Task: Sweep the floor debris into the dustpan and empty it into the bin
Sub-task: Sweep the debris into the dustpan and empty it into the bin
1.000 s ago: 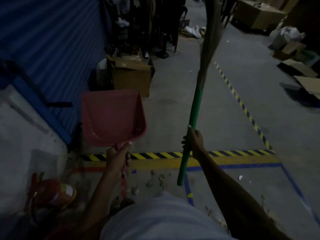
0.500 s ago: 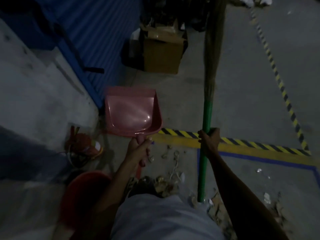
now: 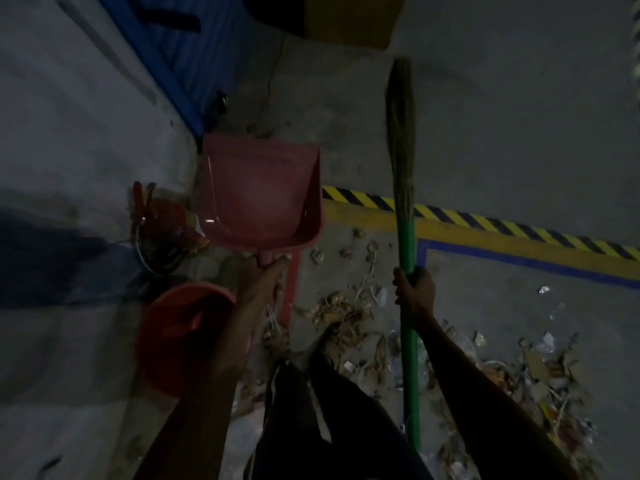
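We see the left hand (image 3: 266, 271) with its fingers curled round the handle of the pink dustpan (image 3: 259, 192), held clear of the floor with its mouth toward 12 o'clock. The right hand (image 3: 414, 289) is clamped on the green shaft of the broom (image 3: 405, 237), bristles up at 12 o'clock. Debris (image 3: 349, 320) lies on the floor between the arms and out to 4 o'clock; a red bin (image 3: 176, 337) sits at 8 o'clock, just beside the left forearm.
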